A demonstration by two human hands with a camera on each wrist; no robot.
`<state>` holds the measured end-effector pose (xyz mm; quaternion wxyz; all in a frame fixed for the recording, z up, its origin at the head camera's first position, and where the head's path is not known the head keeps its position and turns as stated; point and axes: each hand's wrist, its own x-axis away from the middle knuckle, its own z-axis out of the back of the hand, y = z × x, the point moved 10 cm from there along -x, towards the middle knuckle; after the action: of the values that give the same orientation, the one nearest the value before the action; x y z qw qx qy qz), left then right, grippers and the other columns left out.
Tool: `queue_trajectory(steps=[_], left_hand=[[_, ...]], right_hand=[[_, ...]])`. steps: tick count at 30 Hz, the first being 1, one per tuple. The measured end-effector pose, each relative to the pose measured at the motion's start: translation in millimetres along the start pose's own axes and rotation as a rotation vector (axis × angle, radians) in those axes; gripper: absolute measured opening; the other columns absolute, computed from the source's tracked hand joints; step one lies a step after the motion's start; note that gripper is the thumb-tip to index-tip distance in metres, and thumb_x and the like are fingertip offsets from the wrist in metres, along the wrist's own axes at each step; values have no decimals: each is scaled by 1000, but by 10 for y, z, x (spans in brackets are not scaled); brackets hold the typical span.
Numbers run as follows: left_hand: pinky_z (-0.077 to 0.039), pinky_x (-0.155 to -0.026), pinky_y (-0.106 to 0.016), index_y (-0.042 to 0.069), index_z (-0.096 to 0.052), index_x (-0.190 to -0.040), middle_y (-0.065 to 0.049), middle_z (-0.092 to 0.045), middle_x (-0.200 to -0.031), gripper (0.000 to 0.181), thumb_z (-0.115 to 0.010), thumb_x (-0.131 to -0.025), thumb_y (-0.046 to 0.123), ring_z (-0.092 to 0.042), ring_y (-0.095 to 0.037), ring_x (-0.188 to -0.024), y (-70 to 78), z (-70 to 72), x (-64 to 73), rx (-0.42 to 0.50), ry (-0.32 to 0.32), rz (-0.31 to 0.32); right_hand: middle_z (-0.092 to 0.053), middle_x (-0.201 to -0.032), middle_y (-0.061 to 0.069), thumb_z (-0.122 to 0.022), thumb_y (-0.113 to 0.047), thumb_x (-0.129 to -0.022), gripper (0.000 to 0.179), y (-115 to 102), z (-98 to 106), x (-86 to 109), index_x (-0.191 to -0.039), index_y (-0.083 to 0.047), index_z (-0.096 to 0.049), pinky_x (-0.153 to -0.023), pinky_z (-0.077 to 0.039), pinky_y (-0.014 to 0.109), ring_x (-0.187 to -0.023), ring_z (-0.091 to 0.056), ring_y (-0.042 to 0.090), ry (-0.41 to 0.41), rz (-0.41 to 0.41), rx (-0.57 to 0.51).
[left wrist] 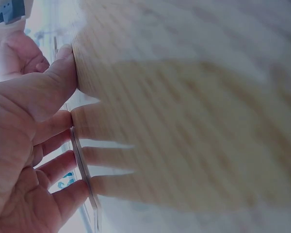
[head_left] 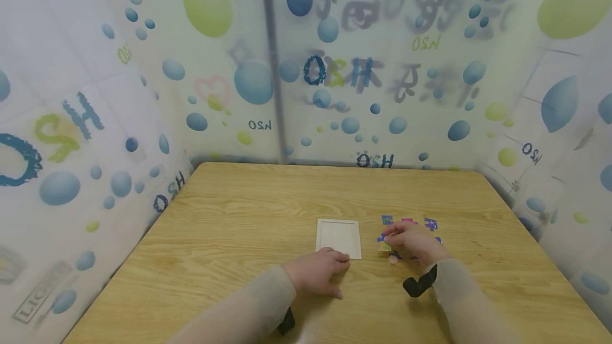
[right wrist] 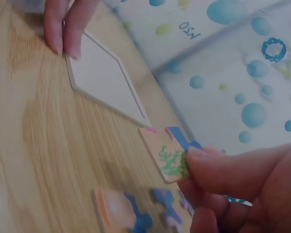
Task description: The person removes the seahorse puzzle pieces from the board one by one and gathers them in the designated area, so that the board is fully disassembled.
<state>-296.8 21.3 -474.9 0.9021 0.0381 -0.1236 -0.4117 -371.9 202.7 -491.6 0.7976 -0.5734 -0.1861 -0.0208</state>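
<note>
A white puzzle tray [head_left: 339,238] lies flat on the wooden table [head_left: 239,227]. My left hand [head_left: 319,275] rests on the table at the tray's near edge, fingertips [right wrist: 63,29] touching its rim [left wrist: 82,165]. My right hand [head_left: 411,243] is to the right of the tray, above a small heap of coloured puzzle pieces [head_left: 408,224]. It pinches one puzzle piece [right wrist: 167,158], with a green coral print, between thumb and fingers, lifted off the table. Other loose pieces [right wrist: 121,213] lie below it.
Patterned walls with blue and green bubbles enclose the table on three sides. Black straps [head_left: 418,284] sit on both wrists. Bare wood stretches to the left and behind the tray.
</note>
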Motion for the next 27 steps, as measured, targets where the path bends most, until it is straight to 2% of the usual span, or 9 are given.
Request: queue_trajectory(steps=[1, 3, 7, 10, 13, 18, 22, 27], left_hand=[[-31, -110, -26, 12, -49, -142, 4, -39, -150, 70, -67, -86, 50, -36, -19, -136, 0, -2, 1, 0, 0, 0], [-31, -110, -26, 12, -48, -142, 3, -38, -150, 70, -67, -86, 50, -36, -19, -136, 3, 0, 5, 2, 0, -1], [-31, -110, -26, 11, -48, -142, 3, -39, -150, 70, -66, -86, 50, -36, -18, -136, 11, 7, 8, -3, 3, -4], [-31, -110, -26, 11, -48, -142, 3, -39, -150, 70, -66, -86, 50, -36, -18, -136, 14, 13, 8, -4, 5, -3], [-32, -110, -26, 11, -48, -142, 4, -39, -150, 71, -66, -86, 50, -36, -18, -136, 17, 17, 9, 0, 3, -1], [-32, -110, -25, 11, -48, -142, 3, -39, -150, 70, -67, -86, 49, -36, -17, -135, 24, 31, 16, 1, 4, -3], [-32, -110, -26, 11, -48, -142, 3, -39, -150, 70, -66, -86, 49, -36, -18, -136, 23, 30, 15, 1, 5, -4], [-32, -110, -26, 11, -48, -142, 4, -38, -150, 70, -66, -86, 50, -36, -18, -136, 19, 17, 13, 2, -1, -5]], right_hand=[[-55, -110, 11, -64, -9, -90, 24, 3, 45, 15, -111, -1, -61, -81, -45, 43, -99, -48, 29, 3, 8, 17], [-55, -110, 10, -64, -10, -90, 23, 17, 124, 37, -111, -1, -61, -81, -40, 43, -100, -47, 28, -2, 27, 52], [-56, -98, 7, -61, -10, -92, 25, 88, 256, 89, -114, 1, -58, -59, -45, 34, -79, -49, 22, -30, 1, 19], [-55, -95, 6, -61, -9, -92, 26, 105, 367, 120, -114, 4, -57, -54, -47, 32, -74, -49, 20, -45, 16, 46], [-57, -100, 7, -62, -8, -91, 25, 117, 487, 129, -112, 6, -58, -66, -49, 32, -82, -51, 19, -36, 53, 127], [-60, -106, 8, -64, -10, -90, 24, 197, 686, 137, -108, 5, -63, -83, -39, 35, -96, -49, 21, 3, 63, 241], [-61, -106, 8, -64, -12, -90, 27, 280, 818, 160, -111, 5, -63, -85, -38, 40, -98, -49, 25, 13, 22, 258], [-62, -102, 7, -64, -14, -91, 29, 343, 936, 203, -112, 5, -63, -81, -40, 38, -94, -50, 24, 8, -1, 266]])
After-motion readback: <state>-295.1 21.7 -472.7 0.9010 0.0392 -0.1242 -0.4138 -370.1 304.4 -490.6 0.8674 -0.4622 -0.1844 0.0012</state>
